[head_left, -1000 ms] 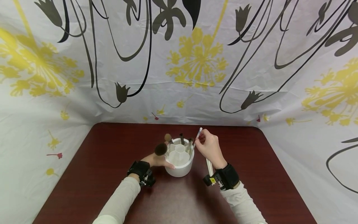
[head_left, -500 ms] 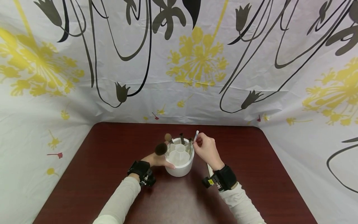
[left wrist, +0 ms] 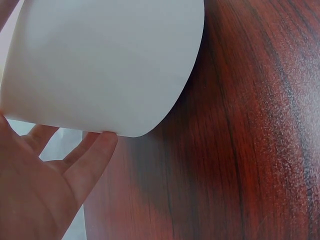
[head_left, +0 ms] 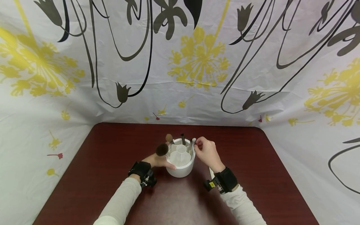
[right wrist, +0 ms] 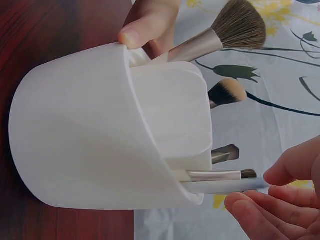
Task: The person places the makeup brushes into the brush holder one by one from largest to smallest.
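A white round brush holder (head_left: 180,171) with inner compartments stands on the table, several makeup brushes upright in it. My left hand (head_left: 158,160) grips its left side, thumb near the rim; in the left wrist view the fingers (left wrist: 95,160) curve against the wall. At the holder's right side, my right hand (head_left: 208,152) pinches the top end of a slim pale blue-white stick (right wrist: 220,187). The stick's lower part is hidden inside the holder, beside a small dark-haired brush (right wrist: 220,175). A large fluffy brush (right wrist: 240,25) leans out near my left thumb.
Several thin pale sticks (head_left: 211,172) lie on the dark red-brown table (head_left: 242,147), partly hidden by the right wrist. A white cloth with yellow and grey flowers (head_left: 180,103) hangs behind the table and along its sides.
My right hand has moved left and lowered the slim stick into the holder's right side, so its top now stands among the brushes. The left hand and holder have stayed in place.
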The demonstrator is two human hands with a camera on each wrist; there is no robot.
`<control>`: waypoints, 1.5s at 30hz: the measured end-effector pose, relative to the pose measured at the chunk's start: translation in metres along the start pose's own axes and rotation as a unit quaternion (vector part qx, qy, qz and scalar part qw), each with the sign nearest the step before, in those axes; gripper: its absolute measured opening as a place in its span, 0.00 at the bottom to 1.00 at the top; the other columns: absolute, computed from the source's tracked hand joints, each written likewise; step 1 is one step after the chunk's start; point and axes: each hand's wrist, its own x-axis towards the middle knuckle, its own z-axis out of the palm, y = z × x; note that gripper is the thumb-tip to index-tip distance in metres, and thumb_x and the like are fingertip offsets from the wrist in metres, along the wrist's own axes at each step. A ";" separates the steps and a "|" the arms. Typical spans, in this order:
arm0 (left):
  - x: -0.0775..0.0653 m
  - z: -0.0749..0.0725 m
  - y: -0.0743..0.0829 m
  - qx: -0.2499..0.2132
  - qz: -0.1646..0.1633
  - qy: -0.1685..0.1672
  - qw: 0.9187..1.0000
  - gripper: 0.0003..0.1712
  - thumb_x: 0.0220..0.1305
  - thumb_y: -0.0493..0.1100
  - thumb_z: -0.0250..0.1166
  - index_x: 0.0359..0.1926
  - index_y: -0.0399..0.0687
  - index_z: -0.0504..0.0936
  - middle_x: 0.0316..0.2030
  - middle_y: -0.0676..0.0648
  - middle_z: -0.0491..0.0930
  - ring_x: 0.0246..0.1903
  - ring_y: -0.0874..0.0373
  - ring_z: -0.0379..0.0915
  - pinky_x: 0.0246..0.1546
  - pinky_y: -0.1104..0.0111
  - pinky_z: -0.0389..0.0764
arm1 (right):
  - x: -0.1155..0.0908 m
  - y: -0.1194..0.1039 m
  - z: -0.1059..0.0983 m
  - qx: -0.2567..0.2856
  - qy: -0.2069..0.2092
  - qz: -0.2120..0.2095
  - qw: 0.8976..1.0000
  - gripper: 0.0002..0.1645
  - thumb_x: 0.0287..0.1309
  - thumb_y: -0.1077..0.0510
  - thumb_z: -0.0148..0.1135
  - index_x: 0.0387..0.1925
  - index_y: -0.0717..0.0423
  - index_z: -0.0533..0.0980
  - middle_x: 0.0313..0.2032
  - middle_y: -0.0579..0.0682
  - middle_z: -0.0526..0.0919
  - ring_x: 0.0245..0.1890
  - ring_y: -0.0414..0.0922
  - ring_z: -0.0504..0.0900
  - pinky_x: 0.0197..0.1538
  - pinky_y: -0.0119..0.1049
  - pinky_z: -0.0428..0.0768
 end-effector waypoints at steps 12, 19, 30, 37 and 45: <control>-0.003 0.001 0.006 0.040 -0.028 0.012 0.999 0.65 0.36 0.39 0.76 0.65 0.27 0.40 0.65 0.30 0.47 0.63 0.40 0.49 0.61 0.48 0.53 | -0.011 0.022 -0.014 0.004 -0.021 0.040 0.999 0.06 0.52 0.65 0.58 0.33 0.64 0.75 0.26 0.50 0.80 0.26 0.41 0.78 0.29 0.34 0.76; -0.003 0.002 0.012 0.051 -0.047 0.015 0.997 0.71 0.34 0.45 0.77 0.65 0.24 0.34 0.65 0.27 0.42 0.64 0.38 0.45 0.61 0.47 0.52 | -0.018 0.043 -0.017 -0.024 -0.046 0.082 0.995 0.05 0.53 0.63 0.57 0.33 0.61 0.74 0.26 0.50 0.79 0.25 0.41 0.76 0.28 0.34 0.74; -0.010 0.000 0.016 0.026 -0.015 0.055 0.998 0.66 0.30 0.43 0.79 0.65 0.32 0.45 0.61 0.32 0.52 0.60 0.41 0.54 0.58 0.48 0.58 | -0.025 0.063 -0.020 -0.051 -0.058 0.100 0.992 0.05 0.52 0.62 0.59 0.30 0.61 0.75 0.23 0.51 0.78 0.20 0.40 0.73 0.25 0.34 0.71; -0.007 -0.004 -0.009 0.047 -0.022 0.050 0.997 0.71 0.28 0.56 0.78 0.67 0.37 0.43 0.64 0.34 0.48 0.62 0.44 0.49 0.59 0.52 0.57 | -0.030 0.071 -0.022 -0.071 -0.074 0.116 0.988 0.06 0.51 0.62 0.60 0.30 0.63 0.75 0.22 0.52 0.77 0.18 0.40 0.70 0.24 0.34 0.70; 0.002 -0.005 -0.014 0.053 0.065 0.041 0.996 0.74 0.30 0.70 0.71 0.68 0.38 0.40 0.66 0.35 0.48 0.65 0.44 0.47 0.60 0.49 0.55 | -0.040 0.083 -0.014 -0.089 -0.107 0.140 0.980 0.08 0.50 0.63 0.59 0.32 0.65 0.75 0.19 0.50 0.73 0.15 0.40 0.67 0.22 0.33 0.66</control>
